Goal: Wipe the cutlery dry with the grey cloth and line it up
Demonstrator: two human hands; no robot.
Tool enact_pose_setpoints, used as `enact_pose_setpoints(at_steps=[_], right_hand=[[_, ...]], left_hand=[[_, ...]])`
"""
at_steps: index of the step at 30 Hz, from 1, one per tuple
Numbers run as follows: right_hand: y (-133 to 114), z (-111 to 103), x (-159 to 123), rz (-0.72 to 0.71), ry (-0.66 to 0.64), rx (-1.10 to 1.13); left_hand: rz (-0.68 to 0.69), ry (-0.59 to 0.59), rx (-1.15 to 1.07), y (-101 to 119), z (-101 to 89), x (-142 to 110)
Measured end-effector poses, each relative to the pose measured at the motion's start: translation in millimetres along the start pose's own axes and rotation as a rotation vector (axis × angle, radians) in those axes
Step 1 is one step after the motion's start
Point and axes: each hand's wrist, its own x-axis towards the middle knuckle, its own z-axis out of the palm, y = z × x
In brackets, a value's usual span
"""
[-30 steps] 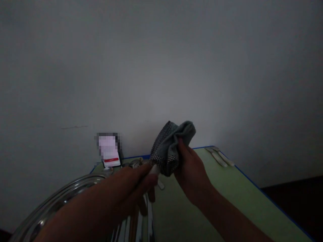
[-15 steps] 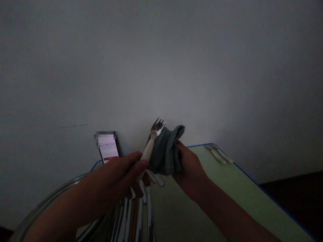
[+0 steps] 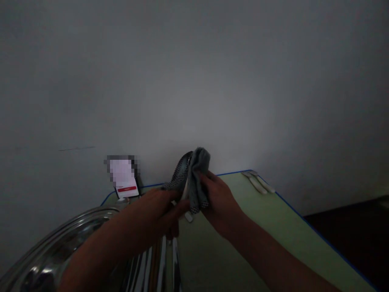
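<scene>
My left hand point(image 3: 161, 209) is closed around the pale handle of a fork point(image 3: 185, 191), held up over the table. A grey cloth point(image 3: 197, 178) with a black-and-white checked side wraps the fork's head, so its tines are hidden. My right hand point(image 3: 217, 198) grips the cloth from the right side, thumb pressed on its folds. Below my left hand, several long pieces of cutlery point(image 3: 148, 267) lie side by side on the table.
A large shiny metal bowl point(image 3: 57, 235) stands at the left front. Behind it a phone point(image 3: 124, 178) leans against the wall. Two pale-handled forks point(image 3: 258, 182) lie near the far right corner of the green, blue-edged table point(image 3: 237, 259).
Half a second ago the fork's tines showed above the cloth; now the cloth covers them again. My right hand and the cloth have moved slightly left, and the view has shifted a little.
</scene>
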Motion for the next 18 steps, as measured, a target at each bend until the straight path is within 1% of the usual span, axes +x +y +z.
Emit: enact_pose_setpoints(at_steps=[2, 4, 6, 8, 10, 11, 13, 18], right_hand=[[-1.8, -3.3, 2.7, -0.085, -0.003, -0.099], [-4.3, -7.2, 5.4, -0.186, -0.010, -0.247], [-7.0, -10.8, 6.9, -0.275, -0.028, -0.434], [-9.5, -13.2, 6.6, -0.351, -0.068, -0.615], [-11.4, -13.8, 4.3, -0.417, -0.114, -0.748], [-12.2, -13.4, 2.5, -0.442, -0.132, -0.794], [-13.3, -11.7, -1.9, -0.492, -0.149, -0.863], [-15.6, -7.5, -10.9, -0.625, -0.181, -1.033]], left_hand=[[-0.033, 0.026, 0.006, -1.5, -4.3, -2.0], [-0.061, 0.101, 0.027, -2.7, -11.5, -7.5], [-0.063, 0.241, 0.092, -2.2, -19.6, -14.8], [-0.044, 0.425, 0.165, 0.0, -25.9, -21.1], [-0.013, 0.592, 0.207, 2.7, -28.8, -24.4], [0.004, 0.655, 0.215, 4.0, -29.1, -24.9], [0.053, 0.722, 0.213, 6.1, -27.9, -24.4], [0.183, 0.756, 0.216, 9.5, -24.0, -24.8]])
